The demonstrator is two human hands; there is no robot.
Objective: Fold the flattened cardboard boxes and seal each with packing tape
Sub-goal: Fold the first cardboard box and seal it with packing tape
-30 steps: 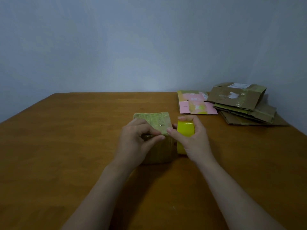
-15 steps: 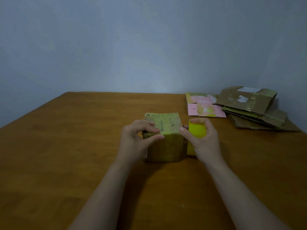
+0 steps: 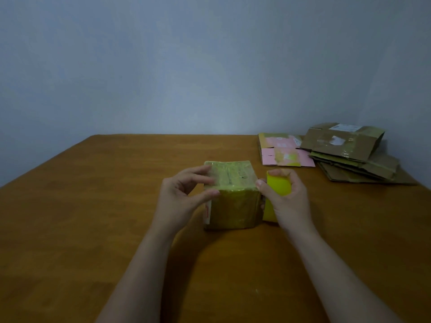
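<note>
Box point(image 3: 233, 201) was steadied on the tabletop point(image 3: 105, 217), pinched at its top-left edge by the left hand point(image 3: 182, 199). Tape roll point(image 3: 278, 186) was gripped by the right hand point(image 3: 288, 201) just beside it, presumably for sealing.

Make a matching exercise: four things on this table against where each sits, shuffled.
Things:
1. folded, tape-covered cardboard box
2. yellow roll of packing tape
3. pink flattened cardboard box
4. stack of brown flattened cardboard boxes

Places:
A. piled at the wooden table's far right
B. gripped in the right hand
C. table centre, under the fingers of the left hand
D. lying flat, just left of the brown stack

Pairs: 1-C, 2-B, 3-D, 4-A
</note>
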